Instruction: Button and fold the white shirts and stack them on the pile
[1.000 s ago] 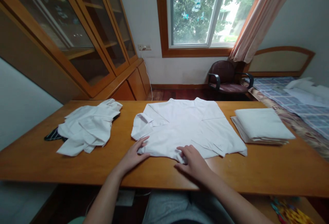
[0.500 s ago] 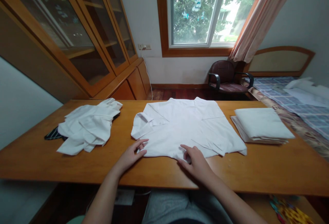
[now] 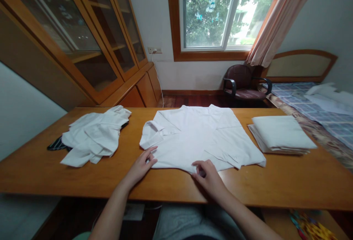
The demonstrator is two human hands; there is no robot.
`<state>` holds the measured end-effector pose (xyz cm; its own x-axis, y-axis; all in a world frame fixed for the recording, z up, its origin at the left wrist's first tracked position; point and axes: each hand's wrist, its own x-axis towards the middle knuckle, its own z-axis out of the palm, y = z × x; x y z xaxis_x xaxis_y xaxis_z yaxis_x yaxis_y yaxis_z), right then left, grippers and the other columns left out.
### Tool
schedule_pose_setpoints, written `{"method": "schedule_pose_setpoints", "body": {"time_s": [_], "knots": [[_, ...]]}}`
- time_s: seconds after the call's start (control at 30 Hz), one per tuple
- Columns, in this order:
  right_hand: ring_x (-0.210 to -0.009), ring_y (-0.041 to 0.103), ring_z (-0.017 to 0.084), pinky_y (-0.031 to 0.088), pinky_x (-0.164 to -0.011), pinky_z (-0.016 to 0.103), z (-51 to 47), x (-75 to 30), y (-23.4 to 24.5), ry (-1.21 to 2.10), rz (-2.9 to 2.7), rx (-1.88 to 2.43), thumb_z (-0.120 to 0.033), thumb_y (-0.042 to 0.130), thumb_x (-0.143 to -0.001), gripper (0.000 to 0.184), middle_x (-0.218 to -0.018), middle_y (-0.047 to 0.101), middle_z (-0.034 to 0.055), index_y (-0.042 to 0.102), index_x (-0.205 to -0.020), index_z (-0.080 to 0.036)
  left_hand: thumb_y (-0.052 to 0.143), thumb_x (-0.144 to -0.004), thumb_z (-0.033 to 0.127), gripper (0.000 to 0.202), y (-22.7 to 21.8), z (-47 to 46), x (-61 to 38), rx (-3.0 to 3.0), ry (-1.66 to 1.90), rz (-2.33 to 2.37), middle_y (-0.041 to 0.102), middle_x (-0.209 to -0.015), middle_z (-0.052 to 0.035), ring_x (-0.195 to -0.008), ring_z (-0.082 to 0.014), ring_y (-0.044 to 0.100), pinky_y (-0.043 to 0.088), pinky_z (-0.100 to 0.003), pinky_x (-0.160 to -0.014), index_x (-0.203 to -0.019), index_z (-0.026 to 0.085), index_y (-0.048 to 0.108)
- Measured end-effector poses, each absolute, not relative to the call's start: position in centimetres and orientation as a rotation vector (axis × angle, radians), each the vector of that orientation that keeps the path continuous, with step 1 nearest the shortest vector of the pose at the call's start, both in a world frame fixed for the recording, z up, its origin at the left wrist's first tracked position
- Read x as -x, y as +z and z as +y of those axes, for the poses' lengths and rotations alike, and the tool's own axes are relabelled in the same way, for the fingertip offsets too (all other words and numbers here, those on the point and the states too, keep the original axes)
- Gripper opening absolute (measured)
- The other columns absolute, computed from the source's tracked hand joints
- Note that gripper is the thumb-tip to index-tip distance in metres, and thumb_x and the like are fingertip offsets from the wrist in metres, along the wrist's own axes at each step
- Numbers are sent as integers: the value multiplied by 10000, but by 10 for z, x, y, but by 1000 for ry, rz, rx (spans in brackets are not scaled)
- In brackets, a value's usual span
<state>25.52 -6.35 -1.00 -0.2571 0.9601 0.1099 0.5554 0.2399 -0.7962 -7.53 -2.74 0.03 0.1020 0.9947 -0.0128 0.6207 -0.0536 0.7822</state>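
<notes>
From where I stand, a white cloth shirt (image 3: 190, 139) lies flat on the brown wooden counter (image 3: 162, 186). At its eight o'clock the left hand (image 3: 141, 165) is half curled, at six the right hand (image 3: 210, 175) is narrow; whether they grip, I cannot tell. Uneven pulling might wrinkle it.
</notes>
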Motion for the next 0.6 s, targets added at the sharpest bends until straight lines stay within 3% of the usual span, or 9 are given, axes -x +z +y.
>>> {"method": "schedule_pose_setpoints", "body": {"time_s": [0.2,0.43,0.6], "knots": [[-942,566,224,418,-834,376,-69,-260,-2,787,-2228,1231,-208,620,-897,115,-916,674,29,686,-971,-265,565,-849,378,394,6,-28,81,-1902,642,1557,594,-895,-44,-979,-224,588,439,-408,-1025,-1196,227,673],[-927,594,216,439,-815,350,-67,-263,10,777,-2342,1197,-228,613,-896,170,-912,698,29,702,-1032,-275,559,-799,321,430,10,-27,85,-1938,509,1601,588,-953,-56,-985,-234,594,460,-397,-1010,-1202,236,686],[-857,611,195,480,-778,319,-54,-267,28,733,-2328,1149,-265,521,-956,203,-851,678,50,722,-965,-237,541,-749,212,464,29,-27,81,-2039,349,1641,628,-1094,-86,-1064,-270,574,451,-410,-1014,-1182,246,703]]}}
